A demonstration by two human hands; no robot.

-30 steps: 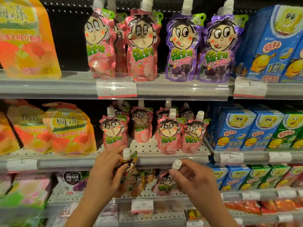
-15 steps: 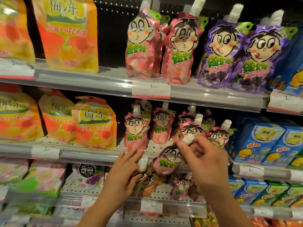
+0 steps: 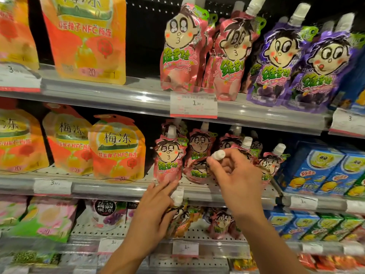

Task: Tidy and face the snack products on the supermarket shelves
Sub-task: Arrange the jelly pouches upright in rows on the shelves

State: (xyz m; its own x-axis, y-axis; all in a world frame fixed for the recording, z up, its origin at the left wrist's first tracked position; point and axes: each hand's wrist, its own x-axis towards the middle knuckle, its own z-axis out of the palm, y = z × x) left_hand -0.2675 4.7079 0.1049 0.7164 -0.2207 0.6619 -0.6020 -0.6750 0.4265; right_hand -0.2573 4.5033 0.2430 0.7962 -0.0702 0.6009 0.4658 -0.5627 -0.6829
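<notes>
Two hands work at the shelves; the right hand (image 3: 237, 178) pinches the white cap of a pink pouch (image 3: 198, 171) between thumb and fingertips, and the pouch hangs tilted over the front of the middle shelf (image 3: 122, 189), just beside the standing pink pouches (image 3: 169, 159); the left hand (image 3: 152, 216) holds an orange-brown pouch (image 3: 180, 218) on the lower shelf (image 3: 217, 248), its thumb and lower fingers curled round the pouch below the white cap, while two fingers stretch up and touch the middle shelf edge.

On the top shelf (image 3: 118, 93) I count three pink pouches at the front, one half hidden, and two purple pouches (image 3: 296, 66) to their right; one big orange bag (image 3: 87, 38) stands whole at the left, and a second is cut by the picture edge.

On the middle shelf three orange bags (image 3: 116, 149) are in view, the leftmost cut; at least six pink pouches stand there in loose rows, some behind the hand, so the exact count I cannot tell; blue boxes (image 3: 320, 171) stand at the right.

Open room shows on the top shelf between the big orange bag and the pink pouches; a narrow gap lies between the orange bags and the pink pouches on the middle shelf; a price tag (image 3: 193, 104) marked 1.90 hangs on the top shelf edge.
</notes>
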